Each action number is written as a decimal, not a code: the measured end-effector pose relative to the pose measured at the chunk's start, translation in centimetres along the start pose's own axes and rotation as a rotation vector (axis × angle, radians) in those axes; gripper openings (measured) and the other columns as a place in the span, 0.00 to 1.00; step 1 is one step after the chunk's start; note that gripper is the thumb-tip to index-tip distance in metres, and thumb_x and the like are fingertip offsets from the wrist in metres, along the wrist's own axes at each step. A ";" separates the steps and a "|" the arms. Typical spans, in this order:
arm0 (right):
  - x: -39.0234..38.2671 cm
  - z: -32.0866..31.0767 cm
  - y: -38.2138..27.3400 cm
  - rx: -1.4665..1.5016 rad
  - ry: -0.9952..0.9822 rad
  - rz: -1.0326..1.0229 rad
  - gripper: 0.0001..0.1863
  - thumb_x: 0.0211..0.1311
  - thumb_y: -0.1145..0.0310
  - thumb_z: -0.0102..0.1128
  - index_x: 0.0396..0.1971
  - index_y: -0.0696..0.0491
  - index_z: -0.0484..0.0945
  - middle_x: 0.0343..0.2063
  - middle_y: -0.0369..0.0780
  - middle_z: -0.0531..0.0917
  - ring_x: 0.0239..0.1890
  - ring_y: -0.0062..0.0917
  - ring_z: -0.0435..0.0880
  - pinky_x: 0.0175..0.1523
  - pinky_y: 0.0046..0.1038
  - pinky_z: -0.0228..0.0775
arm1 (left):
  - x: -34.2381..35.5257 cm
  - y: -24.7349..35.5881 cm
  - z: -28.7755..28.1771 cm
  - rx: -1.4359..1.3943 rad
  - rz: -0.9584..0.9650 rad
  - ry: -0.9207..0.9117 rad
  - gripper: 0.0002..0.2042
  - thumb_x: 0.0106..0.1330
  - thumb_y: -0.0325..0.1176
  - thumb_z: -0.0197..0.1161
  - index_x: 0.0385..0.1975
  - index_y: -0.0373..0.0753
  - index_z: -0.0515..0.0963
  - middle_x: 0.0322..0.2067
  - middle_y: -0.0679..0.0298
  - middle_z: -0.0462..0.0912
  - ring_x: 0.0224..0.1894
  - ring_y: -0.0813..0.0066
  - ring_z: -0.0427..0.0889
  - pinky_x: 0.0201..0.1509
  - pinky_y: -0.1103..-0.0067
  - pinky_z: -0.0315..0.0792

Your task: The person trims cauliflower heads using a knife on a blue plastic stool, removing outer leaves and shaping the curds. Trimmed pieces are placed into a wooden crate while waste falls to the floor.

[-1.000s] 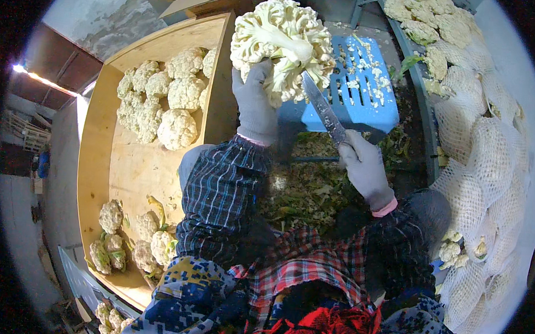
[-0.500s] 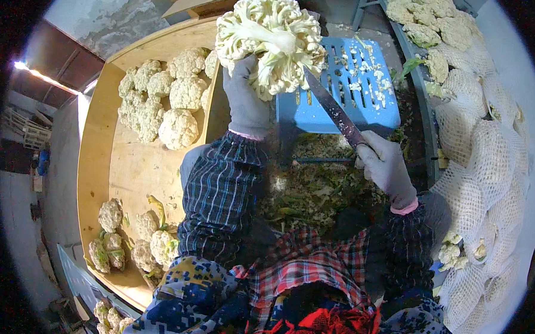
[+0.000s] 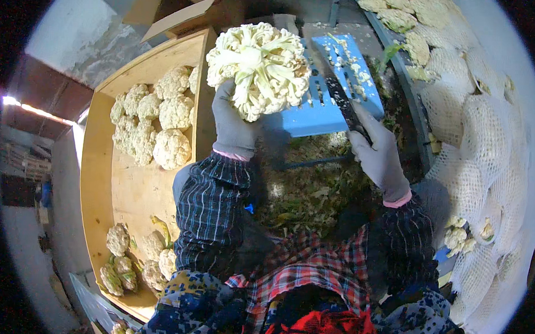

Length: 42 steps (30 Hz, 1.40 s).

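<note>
My left hand (image 3: pixel 233 122), in a grey glove, grips a large cauliflower (image 3: pixel 258 70) from its lower left side; the cut stem side faces me. My right hand (image 3: pixel 378 151), gloved alike, is closed round the handle of a long dark-bladed knife (image 3: pixel 338 89). Its blade points up and to the left, apart from the cauliflower, and bits cling to it. Below both lies a blue slatted plastic stool (image 3: pixel 305 122), strewn with white cauliflower crumbs and partly covered by the cauliflower and knife.
At left stands a wooden bin (image 3: pixel 102 183) with several cauliflowers (image 3: pixel 173 149) at its far end and more at its near end. On the right, cauliflowers in white foam netting (image 3: pixel 481 131) are piled beside a metal frame (image 3: pixel 410 107). Leaf trimmings (image 3: pixel 314 196) litter the floor. A cardboard box (image 3: pixel 196 11) is behind.
The cauliflower has come lower and slightly left, its stem side turned more squarely toward me. The knife has drawn away from it and now stands more upright.
</note>
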State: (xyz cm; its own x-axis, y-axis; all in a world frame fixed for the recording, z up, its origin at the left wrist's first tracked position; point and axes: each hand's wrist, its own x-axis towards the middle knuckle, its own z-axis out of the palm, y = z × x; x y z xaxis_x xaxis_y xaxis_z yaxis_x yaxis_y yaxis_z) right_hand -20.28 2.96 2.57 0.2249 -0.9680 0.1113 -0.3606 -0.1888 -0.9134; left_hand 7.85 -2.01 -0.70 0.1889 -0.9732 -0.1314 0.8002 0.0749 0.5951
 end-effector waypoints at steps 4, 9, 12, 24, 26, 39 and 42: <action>0.1 0.6 0.6 -0.187 0.130 -0.328 0.25 0.67 0.82 0.52 0.64 0.54 0.75 0.42 0.47 0.84 0.36 0.31 0.82 0.42 0.30 0.74 | -1.0 -0.8 0.6 0.168 0.037 -0.127 0.24 0.76 0.41 0.47 0.67 0.33 0.68 0.62 0.53 0.78 0.62 0.56 0.80 0.67 0.58 0.75; -0.3 -0.2 0.5 -0.418 0.097 -0.268 0.23 0.66 0.82 0.54 0.60 0.52 0.79 0.41 0.49 0.83 0.38 0.41 0.85 0.42 0.33 0.75 | -1.3 -1.0 1.4 0.078 -0.019 -0.110 0.19 0.77 0.36 0.47 0.61 0.32 0.71 0.57 0.54 0.80 0.57 0.63 0.84 0.60 0.65 0.82; -0.2 -0.2 0.8 -0.372 0.080 -0.350 0.22 0.66 0.81 0.56 0.59 0.51 0.80 0.39 0.49 0.84 0.37 0.42 0.85 0.41 0.34 0.75 | -1.6 -0.9 1.5 0.183 0.052 -0.100 0.20 0.77 0.36 0.46 0.62 0.32 0.70 0.57 0.55 0.80 0.57 0.63 0.84 0.60 0.65 0.82; 0.0 -1.2 1.4 -0.366 0.123 -0.364 0.19 0.67 0.72 0.59 0.57 0.47 0.80 0.38 0.49 0.85 0.39 0.47 0.86 0.42 0.40 0.78 | -1.0 0.5 1.2 0.228 0.200 -0.107 0.23 0.76 0.41 0.48 0.63 0.32 0.69 0.57 0.55 0.80 0.57 0.62 0.83 0.59 0.66 0.81; -0.1 -1.1 1.4 -0.390 0.095 -0.355 0.20 0.66 0.73 0.59 0.58 0.47 0.80 0.38 0.49 0.85 0.39 0.47 0.86 0.42 0.41 0.78 | -0.9 0.8 1.2 0.253 0.236 -0.120 0.23 0.76 0.41 0.49 0.62 0.31 0.70 0.56 0.55 0.81 0.55 0.62 0.84 0.58 0.66 0.81; -0.6 1.0 2.9 -0.390 0.096 -0.317 0.22 0.63 0.77 0.57 0.57 0.49 0.80 0.40 0.48 0.86 0.40 0.45 0.86 0.44 0.41 0.78 | -0.6 1.3 0.3 0.492 0.352 -0.078 0.20 0.76 0.36 0.46 0.58 0.27 0.73 0.54 0.54 0.82 0.53 0.65 0.85 0.56 0.69 0.82; -1.0 1.4 2.5 -0.491 0.098 -0.255 0.21 0.63 0.77 0.55 0.56 0.49 0.80 0.40 0.48 0.86 0.40 0.45 0.86 0.43 0.42 0.78 | -0.7 0.4 -0.3 0.792 0.515 -0.131 0.18 0.76 0.31 0.47 0.59 0.28 0.72 0.54 0.54 0.81 0.53 0.65 0.84 0.56 0.69 0.83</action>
State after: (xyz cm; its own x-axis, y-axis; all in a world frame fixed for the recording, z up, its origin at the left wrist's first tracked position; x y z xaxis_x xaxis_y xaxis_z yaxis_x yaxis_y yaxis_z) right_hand -20.14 3.70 -0.37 0.2838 -0.8879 0.3620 -0.6900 -0.4513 -0.5659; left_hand 8.20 -1.22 -0.56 0.3068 -0.8819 0.3579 0.0095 0.3788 0.9254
